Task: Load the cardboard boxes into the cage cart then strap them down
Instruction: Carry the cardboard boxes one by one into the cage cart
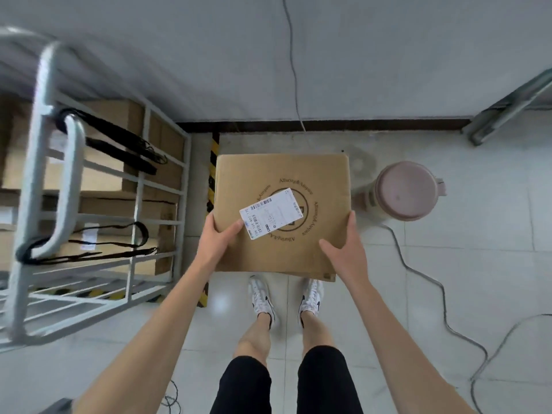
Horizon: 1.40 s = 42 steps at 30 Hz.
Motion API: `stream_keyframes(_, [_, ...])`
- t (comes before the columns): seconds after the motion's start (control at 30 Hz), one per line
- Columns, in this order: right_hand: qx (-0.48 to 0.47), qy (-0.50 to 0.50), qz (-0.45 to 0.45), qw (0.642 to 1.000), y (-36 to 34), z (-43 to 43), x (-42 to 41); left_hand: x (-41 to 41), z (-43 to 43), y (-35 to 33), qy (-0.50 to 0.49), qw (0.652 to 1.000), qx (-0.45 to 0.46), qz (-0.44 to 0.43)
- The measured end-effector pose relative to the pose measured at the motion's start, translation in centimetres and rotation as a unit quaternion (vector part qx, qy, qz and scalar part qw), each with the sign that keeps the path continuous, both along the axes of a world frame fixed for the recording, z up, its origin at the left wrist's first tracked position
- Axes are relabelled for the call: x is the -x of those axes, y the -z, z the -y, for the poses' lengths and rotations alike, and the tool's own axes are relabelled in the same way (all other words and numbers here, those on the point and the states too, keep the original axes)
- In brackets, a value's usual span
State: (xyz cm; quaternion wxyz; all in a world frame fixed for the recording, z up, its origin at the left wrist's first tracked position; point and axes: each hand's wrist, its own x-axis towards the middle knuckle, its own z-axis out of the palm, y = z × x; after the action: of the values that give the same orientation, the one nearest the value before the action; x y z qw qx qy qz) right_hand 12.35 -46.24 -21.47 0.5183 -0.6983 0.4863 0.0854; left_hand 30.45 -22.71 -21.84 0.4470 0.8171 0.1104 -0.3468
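Observation:
A brown cardboard box [280, 171] with a round printed logo and a white shipping label [270, 213] is held in front of me above the floor. My left hand [216, 239] grips its left side with the thumb on top. My right hand [346, 249] grips its right side, thumb lying on the top face. The white metal cage cart [134, 186] stands to the left with several cardboard boxes [101, 174] stacked inside. Black straps [125, 144] hang from the cart's bars, with more straps [98, 249] lower down.
A pink lidded bin [406, 189] stands on the tiled floor right of the box. Cables [433, 282] trail across the floor on the right. A yellow-black hazard strip [212, 174] runs between cart and box. The wall lies just beyond, and my feet [286, 297] are below the box.

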Motion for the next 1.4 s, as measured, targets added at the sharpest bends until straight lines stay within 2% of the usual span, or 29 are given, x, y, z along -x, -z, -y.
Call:
stream_keyframes(0.13, [0.037,-0.106,0.074,0.991,-8.9,-1.7,-4.9,-0.6,-4.7,-10.1,-0.079,0.993,-0.016,0.085])
stream_keyframes(0.27, [0.036,-0.208,0.171,0.962,-18.4,-7.1,-11.0,-1.1,-12.9,-20.5,-0.171,0.969,-0.047,0.173])
stream_keyframes(0.33, [0.038,-0.22,0.189,0.956,-21.3,-9.4,-12.8,-1.5,-15.8,-23.4,-0.19,0.961,-0.058,0.19])
stream_keyframes(0.43, [0.114,-0.237,0.218,0.94,-26.3,-15.6,-14.1,-0.6,-22.5,-27.9,-0.228,0.951,-0.069,0.196])
stream_keyframes(0.57, [0.19,-0.27,0.245,0.911,-30.1,-21.7,-13.5,1.7,-26.7,-28.6,-0.238,0.961,-0.017,0.141])
stream_keyframes(0.63, [0.198,-0.26,0.245,0.913,-30.7,-23.7,-12.6,2.3,-27.4,-28.2,-0.235,0.957,-0.017,0.171])
stream_keyframes(0.73, [0.202,-0.207,0.218,0.932,-31.7,-26.1,-10.7,1.7,-29.4,-29.4,-0.175,0.956,-0.073,0.225])
stream_keyframes(0.87, [0.173,-0.129,0.256,0.942,-33.2,-31.1,-8.0,0.7,-34.6,-33.3,-0.103,0.944,-0.09,0.301])
stream_keyframes(0.93, [0.151,-0.11,0.276,0.943,-33.8,-34.8,-7.7,0.6,-37.9,-35.0,-0.1,0.935,-0.09,0.327])
stream_keyframes(1.2, [0.064,-0.197,0.258,0.944,-32.8,-49.4,-10.6,2.1,-53.7,-35.0,-0.176,0.918,-0.162,0.317])
stream_keyframes(1.3, [0.03,-0.238,0.229,0.943,-31.0,-54.2,-12.0,2.1,-58.9,-33.3,-0.205,0.917,-0.201,0.276])
stream_keyframes(1.4, [0.036,-0.254,0.195,0.947,-29.1,-58.4,-13.9,1.6,-62.9,-30.8,-0.223,0.922,-0.204,0.241])
